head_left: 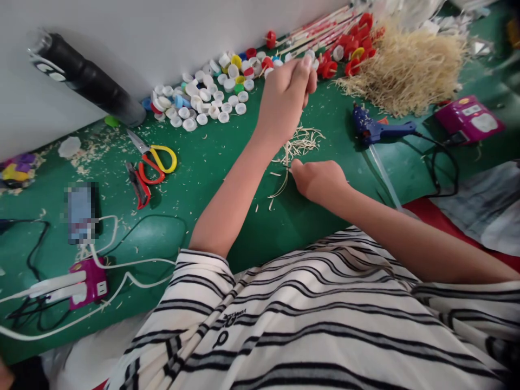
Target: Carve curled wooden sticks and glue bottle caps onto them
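My left hand (284, 95) is raised above the green table (211, 162) with its fingers pinched together, just in front of a heap of plastic bottle caps (211, 92). I cannot tell whether anything is in it. My right hand (319, 180) rests on the table with its fingertips closed on thin wooden slivers (303, 142) at the edge of a small scattered pile. Both bare forearms reach out from a striped shirt.
Yellow and red scissors (156, 162) and a red cutter (138, 187) lie at the left. A blue glue gun (376, 130) with its cord, a purple power strip (469, 119), a straw heap (406, 70), red caps on sticks (349, 38), a black tube (85, 78), a phone (81, 211) and cables surround the hands.
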Tool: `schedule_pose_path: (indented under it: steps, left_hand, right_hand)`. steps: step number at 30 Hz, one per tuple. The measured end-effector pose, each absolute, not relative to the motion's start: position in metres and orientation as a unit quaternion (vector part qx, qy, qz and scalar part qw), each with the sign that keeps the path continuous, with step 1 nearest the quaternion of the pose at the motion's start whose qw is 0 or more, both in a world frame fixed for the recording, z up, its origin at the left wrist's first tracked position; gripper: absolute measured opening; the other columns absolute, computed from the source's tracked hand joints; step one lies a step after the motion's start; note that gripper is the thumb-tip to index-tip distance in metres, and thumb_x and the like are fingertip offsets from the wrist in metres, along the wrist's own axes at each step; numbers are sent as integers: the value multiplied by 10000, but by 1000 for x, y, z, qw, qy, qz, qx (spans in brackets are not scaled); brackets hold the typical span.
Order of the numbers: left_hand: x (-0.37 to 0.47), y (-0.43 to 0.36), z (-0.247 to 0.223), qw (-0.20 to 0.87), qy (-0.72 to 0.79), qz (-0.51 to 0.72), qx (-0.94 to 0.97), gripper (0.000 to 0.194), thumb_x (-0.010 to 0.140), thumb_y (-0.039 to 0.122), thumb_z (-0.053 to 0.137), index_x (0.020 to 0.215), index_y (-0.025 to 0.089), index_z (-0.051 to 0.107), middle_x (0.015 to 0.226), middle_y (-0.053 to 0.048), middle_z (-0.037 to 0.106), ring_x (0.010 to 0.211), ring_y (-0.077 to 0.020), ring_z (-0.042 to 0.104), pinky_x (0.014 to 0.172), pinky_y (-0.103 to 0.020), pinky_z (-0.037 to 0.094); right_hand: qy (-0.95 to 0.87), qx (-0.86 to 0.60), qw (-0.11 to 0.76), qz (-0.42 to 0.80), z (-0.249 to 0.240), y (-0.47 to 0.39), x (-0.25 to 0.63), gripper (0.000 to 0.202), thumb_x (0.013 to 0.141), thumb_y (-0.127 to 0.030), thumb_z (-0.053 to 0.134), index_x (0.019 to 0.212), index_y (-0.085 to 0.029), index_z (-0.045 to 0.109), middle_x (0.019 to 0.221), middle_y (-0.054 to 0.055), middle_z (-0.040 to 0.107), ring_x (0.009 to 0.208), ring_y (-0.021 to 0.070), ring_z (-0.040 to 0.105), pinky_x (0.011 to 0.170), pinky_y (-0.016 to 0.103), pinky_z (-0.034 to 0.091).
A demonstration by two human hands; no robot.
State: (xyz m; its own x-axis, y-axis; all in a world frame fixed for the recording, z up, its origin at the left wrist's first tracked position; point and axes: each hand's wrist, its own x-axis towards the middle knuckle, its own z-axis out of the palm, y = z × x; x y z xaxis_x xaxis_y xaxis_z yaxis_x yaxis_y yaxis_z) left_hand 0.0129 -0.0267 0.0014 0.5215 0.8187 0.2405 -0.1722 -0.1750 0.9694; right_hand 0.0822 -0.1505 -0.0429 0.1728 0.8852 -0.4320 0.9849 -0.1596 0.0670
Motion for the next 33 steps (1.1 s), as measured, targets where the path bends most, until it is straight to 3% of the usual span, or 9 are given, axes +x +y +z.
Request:
schedule_pose_path:
  steps: [5, 13, 18, 24, 28, 33]
  left_hand:
    - [14, -26, 0, 599, 257, 428, 627, 630, 967, 855, 550, 641, 316, 527, 618, -5, 381, 526, -155, 175, 507, -370, 145]
    - [12, -29, 2, 599, 261, 428, 624, 681, 932, 921, 535, 636, 309, 525, 629, -7, 367, 537, -145, 175, 508, -362, 139]
    - [12, -31, 3, 598, 264, 428, 624, 702, 923, 942, 522, 617, 310, 525, 630, -16, 359, 552, -151, 167, 497, -348, 108]
    - [10, -26, 5, 607, 267, 428, 614, 660, 873, 906, 633, 598, 315, 529, 597, 1, 311, 520, -140, 183, 481, -351, 126]
    - [4, -23, 7, 615, 292, 417, 602, 633, 873, 908, 613, 622, 336, 508, 616, 20, 289, 548, -154, 110, 549, -374, 136]
    - [1, -21, 8, 614, 303, 407, 605, 616, 834, 919, 624, 628, 352, 498, 588, 17, 302, 536, -169, 145, 556, -378, 165]
  right_hand:
    - [643, 737, 154, -141, -35, -151, 88, 444, 1136, -314, 302, 1361, -206, 669, 1063, 197, 845, 979, 363, 812, 699, 379, 432]
    - [676, 732, 84, -26, 0, -141, 96, 535, 1163, -385, 212, 1309, -183, 685, 1021, 178, 824, 883, 311, 766, 641, 372, 273]
    - [673, 735, 63, -49, -7, -138, 98, 555, 1169, -418, 196, 1373, -177, 653, 972, 166, 815, 856, 300, 745, 643, 373, 276]
    - [667, 738, 60, -82, -20, -140, 97, 551, 1176, -451, 187, 1389, -194, 625, 1033, 164, 825, 910, 297, 753, 656, 374, 291]
    - [667, 736, 59, -96, -24, -139, 95, 534, 1180, -431, 184, 1391, -188, 611, 1065, 163, 827, 948, 307, 767, 656, 376, 285]
    - [671, 733, 58, -93, -30, -140, 97, 482, 1176, -390, 218, 1349, -182, 617, 1051, 166, 826, 939, 316, 781, 634, 375, 261]
